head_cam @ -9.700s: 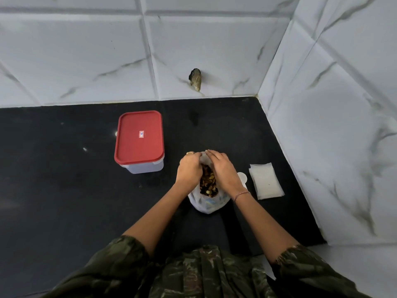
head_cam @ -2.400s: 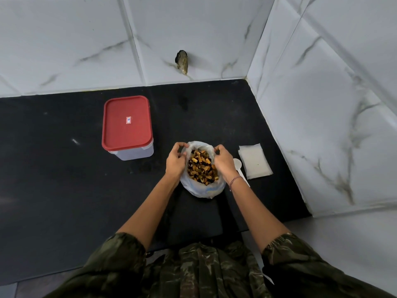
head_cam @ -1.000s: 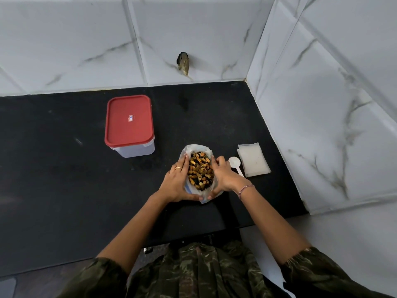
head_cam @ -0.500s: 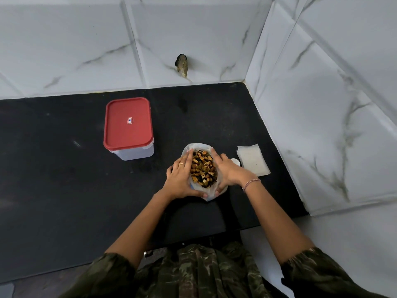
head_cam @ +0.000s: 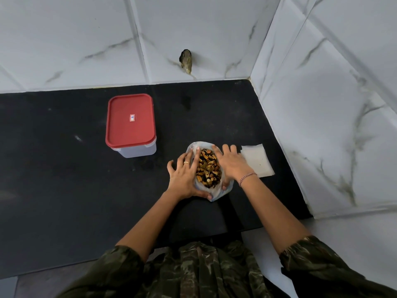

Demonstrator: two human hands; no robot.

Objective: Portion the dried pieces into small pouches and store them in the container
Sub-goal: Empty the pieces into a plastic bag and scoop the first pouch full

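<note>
"Where was the bag?"

"The thin plastic bag [head_cam: 223, 191] sat on the black surface [head_cam: 64, 179], towards the right, with its mouth open. It was full of brown and yellow dried pieces [head_cam: 208, 168]."

"And the hands?"

"Both were on it. The left hand [head_cam: 185, 179] pressed against the bag's left side, fingers spread wide and nearly straight, thumb lying along the near edge. It wore a ring [head_cam: 186, 162]. The right hand [head_cam: 231, 166] did the same on the right side, fingers also spread, with a bracelet [head_cam: 247, 177] at the wrist."

"The pouches?"

"A flat stack of small whitish pouches [head_cam: 256, 161] lay just right of the bag, beside the right hand. I could not tell whether they touched."

"The container?"

"The container [head_cam: 137, 150] stood apart, to the far left of the bag. It was translucent, and its red lid [head_cam: 131, 121] was on."

"Anything else?"

"A dark stub [head_cam: 185, 61] stuck out of the far marble wall [head_cam: 64, 39]. I could not tell what it was."
</note>
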